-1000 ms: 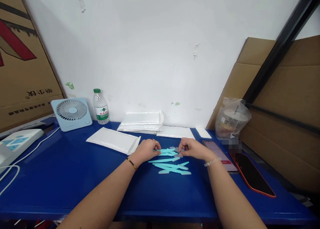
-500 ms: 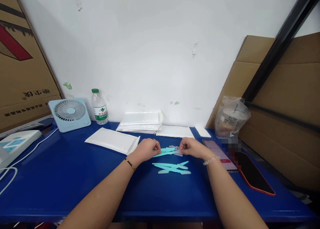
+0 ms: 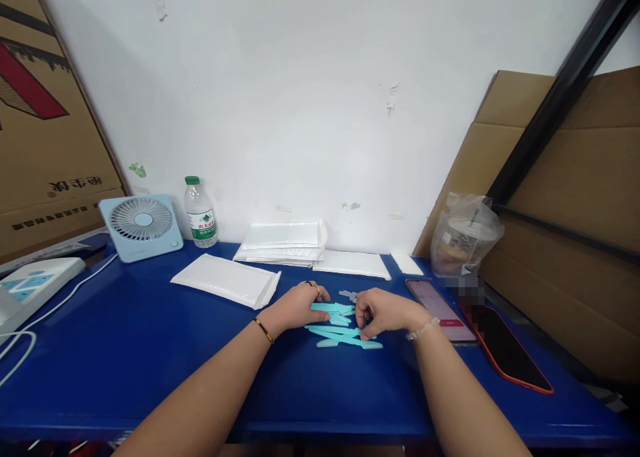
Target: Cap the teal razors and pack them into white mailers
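Observation:
Several slim turquoise plastic sticks with pale caps lie in a loose pile in the middle of the blue table. My left hand rests on the pile's left end, fingers curled down onto a turquoise stick. My right hand is curled over the pile's right side, fingertips pinched at the sticks; what they grip is hidden. A small clear cap lies just beyond the hands.
White padded envelopes and a stack of them lie behind the hands. A water bottle, blue fan, phones, a bagged drink cup and cardboard boxes ring the table.
Both hands have come down and toward me from the far sticks onto the main pile; the right hand has moved left and nearer over the lower sticks.

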A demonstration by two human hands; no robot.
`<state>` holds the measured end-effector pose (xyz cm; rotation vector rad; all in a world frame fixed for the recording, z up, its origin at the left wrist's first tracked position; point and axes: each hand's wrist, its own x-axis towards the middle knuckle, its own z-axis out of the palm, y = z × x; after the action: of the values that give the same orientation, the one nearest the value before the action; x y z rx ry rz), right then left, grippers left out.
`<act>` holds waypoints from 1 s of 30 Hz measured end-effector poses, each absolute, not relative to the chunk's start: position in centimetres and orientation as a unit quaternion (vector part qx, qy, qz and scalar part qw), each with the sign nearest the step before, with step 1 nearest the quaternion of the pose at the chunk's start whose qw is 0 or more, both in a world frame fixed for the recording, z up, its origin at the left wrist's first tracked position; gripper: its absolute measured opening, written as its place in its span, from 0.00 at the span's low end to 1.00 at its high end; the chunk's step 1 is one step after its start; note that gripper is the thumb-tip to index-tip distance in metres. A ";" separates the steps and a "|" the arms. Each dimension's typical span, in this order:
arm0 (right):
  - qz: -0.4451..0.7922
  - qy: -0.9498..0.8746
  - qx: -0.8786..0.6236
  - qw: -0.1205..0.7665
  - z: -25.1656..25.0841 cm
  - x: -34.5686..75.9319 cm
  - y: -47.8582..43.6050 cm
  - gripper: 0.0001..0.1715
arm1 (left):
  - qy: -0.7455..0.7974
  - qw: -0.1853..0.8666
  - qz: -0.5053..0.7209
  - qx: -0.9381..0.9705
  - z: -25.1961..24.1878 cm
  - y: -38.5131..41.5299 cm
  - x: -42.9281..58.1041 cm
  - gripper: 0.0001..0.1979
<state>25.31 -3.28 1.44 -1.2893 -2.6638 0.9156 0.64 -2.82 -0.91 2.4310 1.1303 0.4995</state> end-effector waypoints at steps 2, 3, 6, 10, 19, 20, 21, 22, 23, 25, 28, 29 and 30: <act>0.296 -0.860 -0.415 0.023 1.2 25.0 -3.3 0.09 | 0.394 0.216 0.209 0.869 -0.5 -3.2 0.8 0.18; 0.293 -0.861 -0.415 0.037 1.2 24.9 -3.3 0.07 | 0.382 0.220 0.217 0.871 -0.4 -3.3 1.0 0.18; 0.280 -0.856 -0.422 0.099 1.5 24.6 -3.5 0.06 | 0.352 0.229 0.195 0.886 -0.1 -3.6 1.5 0.14; 0.256 -0.852 -0.428 0.157 1.8 24.4 -3.4 0.07 | 0.391 0.228 0.181 0.873 0.0 -3.4 1.8 0.09; 0.236 -0.833 -0.476 0.155 1.6 27.0 -2.3 0.09 | 0.432 0.190 0.160 0.867 -0.4 -2.6 -0.2 0.18; 0.252 -0.843 -0.452 0.145 1.8 26.9 -2.5 0.11 | 0.426 0.186 0.160 0.871 -0.6 -2.6 -0.2 0.21; 0.268 -0.854 -0.427 0.130 1.9 26.6 -2.7 0.12 | 0.420 0.188 0.156 0.874 -0.8 -2.5 -0.2 0.22; 0.281 -0.863 -0.404 0.111 2.0 26.1 -3.0 0.13 | 0.417 0.195 0.147 0.876 -0.9 -2.5 -0.1 0.21; 0.288 -0.870 -0.389 0.091 1.9 25.6 -3.2 0.14 | 0.414 0.203 0.139 0.876 -1.0 -2.5 0.0 0.20; 0.280 -0.881 -0.377 0.059 1.6 24.6 -3.6 0.13 | 0.410 0.212 0.129 0.878 -1.0 -2.6 0.2 0.18; 0.263 -0.889 -0.373 0.034 1.1 23.7 -3.8 0.06 | 0.407 0.212 0.152 0.875 -0.6 -2.8 0.3 0.17; 0.262 -0.888 -0.376 0.038 1.0 23.6 -3.8 0.05 | 0.408 0.215 0.166 0.872 -0.4 -2.8 0.2 0.15; 0.267 -0.885 -0.379 0.049 1.0 23.6 -3.8 0.03 | 0.410 0.221 0.183 0.866 -0.2 -2.8 0.1 0.14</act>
<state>23.65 -3.80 0.99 -1.1549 -2.6949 0.8134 0.11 -2.82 -0.17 2.3927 1.1345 0.5071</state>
